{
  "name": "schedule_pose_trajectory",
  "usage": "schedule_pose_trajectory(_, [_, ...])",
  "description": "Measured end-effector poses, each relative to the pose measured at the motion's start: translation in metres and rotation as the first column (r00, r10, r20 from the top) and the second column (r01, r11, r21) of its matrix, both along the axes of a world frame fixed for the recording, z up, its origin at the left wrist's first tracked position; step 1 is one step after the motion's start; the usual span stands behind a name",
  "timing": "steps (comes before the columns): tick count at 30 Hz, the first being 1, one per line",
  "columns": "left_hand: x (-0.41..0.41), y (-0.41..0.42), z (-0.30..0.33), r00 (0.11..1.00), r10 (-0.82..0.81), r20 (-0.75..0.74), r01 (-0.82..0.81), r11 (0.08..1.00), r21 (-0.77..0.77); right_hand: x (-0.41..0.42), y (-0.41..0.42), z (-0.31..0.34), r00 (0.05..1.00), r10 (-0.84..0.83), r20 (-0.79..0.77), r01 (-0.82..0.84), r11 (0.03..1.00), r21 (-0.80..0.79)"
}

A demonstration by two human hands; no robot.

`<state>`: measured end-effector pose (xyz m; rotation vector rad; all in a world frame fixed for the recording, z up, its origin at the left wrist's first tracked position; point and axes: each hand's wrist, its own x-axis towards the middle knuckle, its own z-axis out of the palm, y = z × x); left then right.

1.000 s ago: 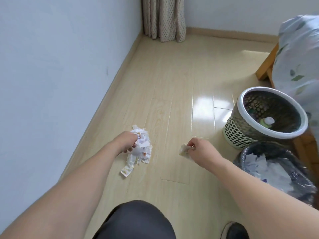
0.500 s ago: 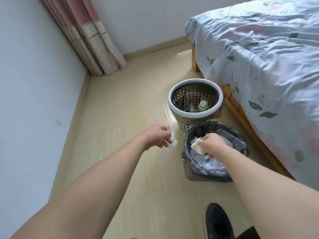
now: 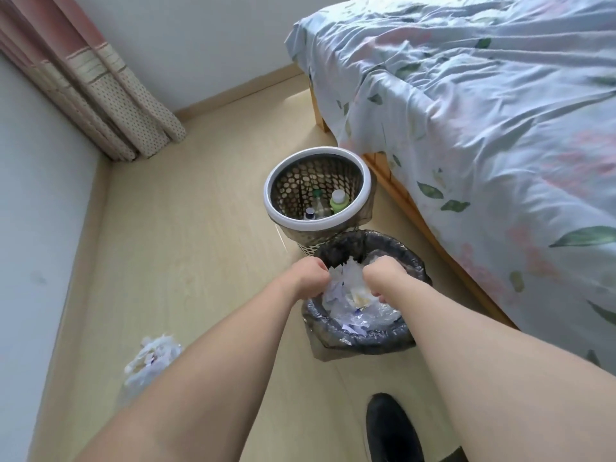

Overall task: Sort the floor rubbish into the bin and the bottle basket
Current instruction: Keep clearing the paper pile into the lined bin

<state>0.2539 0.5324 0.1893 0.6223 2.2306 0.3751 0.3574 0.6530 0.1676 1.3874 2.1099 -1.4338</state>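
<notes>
**Paper going into the bin**

Hands over bin (image 3: 358,341), both curled. My left hand (image 3: 310,276) sits at the near-left rim, my right hand (image 3: 383,278) above the middle. Crumpled paper (image 3: 346,285) bunched between them; can't tell which fingers actually pinch it or whether it's already resting on the heap. Bin is black-bagged, already well filled with white scraps and clear film.

Handling, my guess: paper is feather-light, soft, crushes without harm, no slip risk. Loose bits may shed, so scoop from underneath, don't pinch an edge.

More rubbish left: floor pile (image 3: 151,360), white shreds and clear plastic wrap, lying by the wall, well apart from the bin. Bottle basket (image 3: 316,221) just behind the bin, touching it, perforated wall, white rim, a few bottles (image 3: 338,201) inside.
</notes>
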Motion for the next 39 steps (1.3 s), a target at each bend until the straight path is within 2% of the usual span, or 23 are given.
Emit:
schedule_pose_trajectory(4, [-0.029,-0.057,0.026,0.999,0.033,-0.016,-0.034,0.998,-0.060,-0.017,-0.030,0.020,0.991,0.129,-0.018,-0.128,0.990,0.055])
schedule_pose_trajectory(8, [-0.062,-0.154,0.057,0.989,0.135,-0.063,-0.141,0.984,-0.108,-0.041,-0.111,0.041,0.945,0.317,-0.076,-0.309,0.945,0.104])
schedule_pose_trajectory(11, [-0.080,-0.236,0.070,0.969,0.229,-0.095,-0.241,0.961,-0.134,-0.054,-0.187,0.045,0.866,0.485,-0.119,-0.485,0.874,0.034])
schedule_pose_trajectory(14, [-0.089,-0.317,0.066,0.936,0.340,-0.092,-0.350,0.924,-0.153,-0.062,-0.254,0.040,0.806,0.588,-0.068,-0.590,0.807,-0.016])
schedule_pose_trajectory(18, [-0.088,-0.418,0.025,0.887,0.459,-0.051,-0.461,0.869,-0.181,-0.080,-0.329,0.020,0.732,0.681,-0.013,-0.681,0.732,-0.031])
schedule_pose_trajectory(22, [-0.075,-0.490,-0.044,0.827,0.562,0.028,-0.551,0.819,-0.160,-0.108,-0.381,-0.009,0.634,0.770,0.071,-0.771,0.636,-0.003])
schedule_pose_trajectory(28, [-0.060,-0.525,-0.182,0.757,0.651,0.053,-0.628,0.748,-0.213,-0.153,-0.416,-0.074,0.498,0.842,0.207,-0.862,0.507,0.007])
schedule_pose_trajectory(31, [-0.055,-0.523,-0.238,0.711,0.701,-0.052,-0.694,0.688,-0.213,-0.169,-0.427,-0.102,0.428,0.863,0.270,-0.895,0.447,-0.010])
schedule_pose_trajectory(33, [-0.054,-0.521,-0.266,0.688,0.705,-0.173,-0.726,0.670,-0.156,-0.179,-0.435,-0.121,0.409,0.865,0.291,-0.903,0.429,-0.007])
schedule_pose_trajectory(36, [-0.043,-0.528,-0.296,0.657,0.648,-0.385,-0.699,0.715,0.013,-0.191,-0.447,-0.147,0.430,0.848,0.309,-0.894,0.449,0.011])
schedule_pose_trajectory(39, [-0.023,-0.539,-0.323,0.589,0.522,-0.617,-0.582,0.804,0.125,-0.199,-0.465,-0.169,0.465,0.834,0.299,-0.872,0.490,-0.011])
